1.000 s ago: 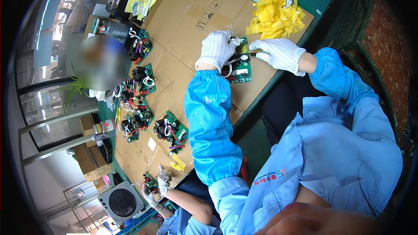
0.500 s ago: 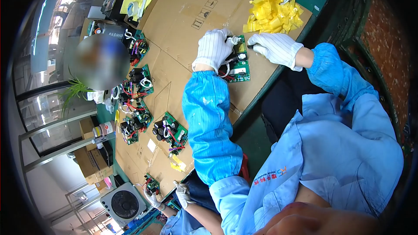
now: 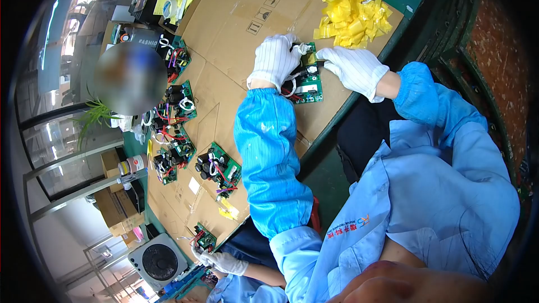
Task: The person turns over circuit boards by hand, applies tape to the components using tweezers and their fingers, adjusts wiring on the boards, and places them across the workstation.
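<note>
Circuit board (image 3: 308, 89) on cardboard (image 3: 224, 39), a gloved hand at either side.

Left hand (image 3: 274, 60): white striped glove, blue sleeve. Lies over the left part of the circuit board, fingers curled in close together beside a white piece (image 3: 304, 49) at the board's far end; whether they are clamped on it cannot be told. The board extends from beneath this hand toward the right hand, its near end in view.

Right hand (image 3: 355, 70): matching glove, at the right edge of the circuit board. Thumb and fingers point to that edge, nearly together; whether they pinch anything cannot be told. The board lies just ahead of the fingertips.

Yellow pile (image 3: 352, 14): crumpled strips, beyond the circuit board and to its right, on the cardboard.

Single board (image 3: 219, 169): well apart from the circuit board, to its left and nearer the body; black parts, red and white wires.

Board group (image 3: 178, 106): further left of the circuit board, several pieces in a rough row.

Co-worker's hands (image 3: 225, 263): gloved, far to the lower left of the circuit board, at a small board (image 3: 204, 238).

Fan (image 3: 159, 261): grey, round grille, past the co-worker's hands from the circuit board.

Tape roll (image 3: 170, 8): upper left of the circuit board, by yellow paper (image 3: 187, 4).
</note>
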Motion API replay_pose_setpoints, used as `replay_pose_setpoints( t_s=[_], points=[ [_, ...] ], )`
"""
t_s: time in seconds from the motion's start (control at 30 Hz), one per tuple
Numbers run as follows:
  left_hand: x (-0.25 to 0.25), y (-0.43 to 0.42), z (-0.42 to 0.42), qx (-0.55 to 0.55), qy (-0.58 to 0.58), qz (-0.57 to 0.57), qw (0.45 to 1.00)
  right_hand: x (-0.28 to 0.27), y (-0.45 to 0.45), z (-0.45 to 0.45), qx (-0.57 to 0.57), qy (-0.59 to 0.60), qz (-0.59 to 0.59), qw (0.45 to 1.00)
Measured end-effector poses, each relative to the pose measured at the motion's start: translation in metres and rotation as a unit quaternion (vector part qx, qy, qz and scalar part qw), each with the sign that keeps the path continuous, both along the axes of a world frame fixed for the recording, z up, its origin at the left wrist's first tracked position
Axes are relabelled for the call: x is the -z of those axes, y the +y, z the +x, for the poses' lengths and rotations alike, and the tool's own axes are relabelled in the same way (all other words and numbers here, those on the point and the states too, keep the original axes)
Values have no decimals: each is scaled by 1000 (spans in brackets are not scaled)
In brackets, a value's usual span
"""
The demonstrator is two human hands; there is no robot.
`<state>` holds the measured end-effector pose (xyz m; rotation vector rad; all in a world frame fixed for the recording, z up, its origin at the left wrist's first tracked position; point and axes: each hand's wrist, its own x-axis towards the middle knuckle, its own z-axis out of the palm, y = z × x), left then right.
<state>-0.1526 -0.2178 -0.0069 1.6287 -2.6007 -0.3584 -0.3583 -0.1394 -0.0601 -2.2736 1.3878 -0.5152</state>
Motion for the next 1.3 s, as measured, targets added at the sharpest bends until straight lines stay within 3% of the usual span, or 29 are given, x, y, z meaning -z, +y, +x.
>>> replay_pose_setpoints(
  t_s=[0.13,0.23,0.3,0.33,0.53,1.0,1.1,1.17,1.3],
  points=[
    [2,0,1,15,19,-31,999,-1,7,-1,8,22,-56,998],
    [1,-2,1,-6,17,-11,1000,-1,-5,-4,59,-42,-95,993],
    [2,-1,2,10,18,-28,999,-10,-3,-8,-2,-78,-27,997],
    [2,-2,1,12,20,-32,999,-21,-1,-8,-11,-31,26,999],
    [1,2,0,-6,15,9,1000,-8,-3,-6,-38,-6,26,999],
    [4,-1,3,29,11,-46,998,-13,-4,-10,-26,-42,39,998],
    [2,-1,2,15,16,-19,1000,-18,-6,-10,-35,-32,57,997],
    [3,0,2,16,18,-23,999,-25,-5,-7,-11,41,98,994],
    [5,-1,3,20,27,-33,999,-8,-11,-9,9,21,67,997]
  ],
)
